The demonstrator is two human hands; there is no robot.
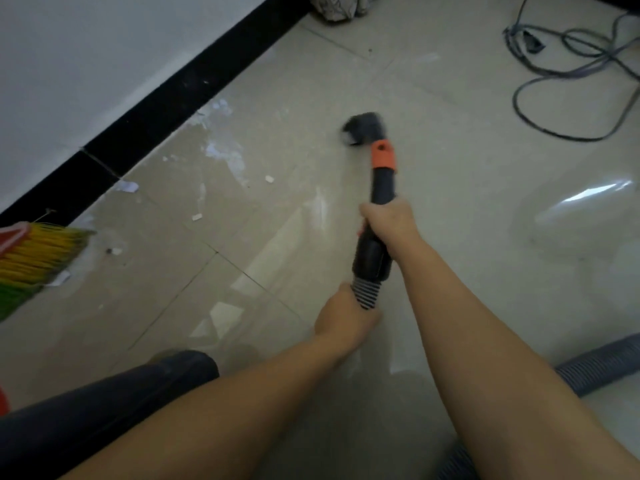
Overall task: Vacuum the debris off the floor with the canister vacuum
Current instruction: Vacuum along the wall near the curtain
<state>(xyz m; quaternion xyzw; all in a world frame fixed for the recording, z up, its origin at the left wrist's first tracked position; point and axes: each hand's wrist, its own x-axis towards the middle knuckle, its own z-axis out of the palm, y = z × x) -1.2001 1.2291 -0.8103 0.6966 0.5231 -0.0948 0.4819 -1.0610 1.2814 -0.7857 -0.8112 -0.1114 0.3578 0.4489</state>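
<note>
A black vacuum wand (380, 188) with an orange collar (383, 154) points away from me, its black brush nozzle (364, 128) down on the beige tile floor (298, 84). My right hand (389, 221) grips the wand's handle part. My left hand (344, 315) grips the ribbed grey hose (365, 295) just behind it. Small white scraps of debris (197, 217) and pale smears (221, 150) lie on the tiles to the left, toward the wall.
A white wall with a black skirting (166, 109) runs along the left. Yellow-green broom bristles (38, 254) lie at the left edge. Grey cables (568, 64) loop at the top right. More ribbed hose (599, 365) curves at the right. My dark trouser leg (104, 393) is bottom left.
</note>
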